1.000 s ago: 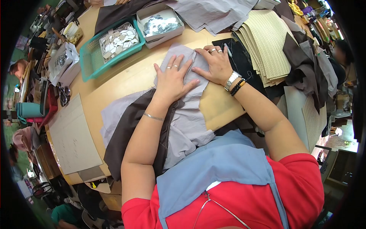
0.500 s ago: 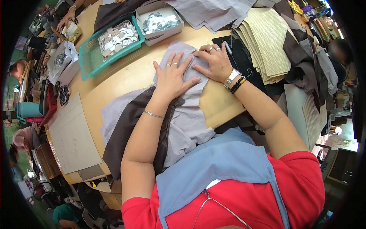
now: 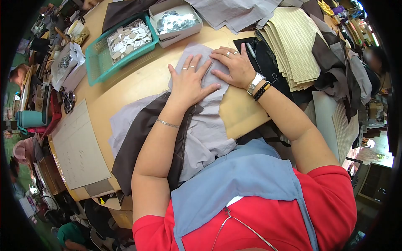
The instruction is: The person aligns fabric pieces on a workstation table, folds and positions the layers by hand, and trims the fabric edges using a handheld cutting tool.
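Observation:
A light grey-lilac fabric piece (image 3: 205, 113) lies on the table and runs down to the apron at my lap. My left hand (image 3: 189, 83) rests flat on its upper part with fingers spread. Close on the right, my right hand (image 3: 235, 67) lies on the same fabric, fingers stretched and thumb apart, fingertips near the left hand's. Beneath my left forearm is a dark brown fabric piece (image 3: 140, 146), with a stitched edge beside the grey cloth. Neither hand grips anything that I can see.
A teal basket (image 3: 94, 69) holds a box of small white and tan pieces. Beside it stands a white box (image 3: 176, 39) of shiny discs. Cream textured sheets (image 3: 293, 46) are stacked at right, near a black sheet (image 3: 261, 54). A large card (image 3: 79, 146) lies left.
My right hand's fingers have straightened and flattened on the fabric; my left hand has hardly moved. A co-worker's hand at the upper left has moved up towards the frame edge.

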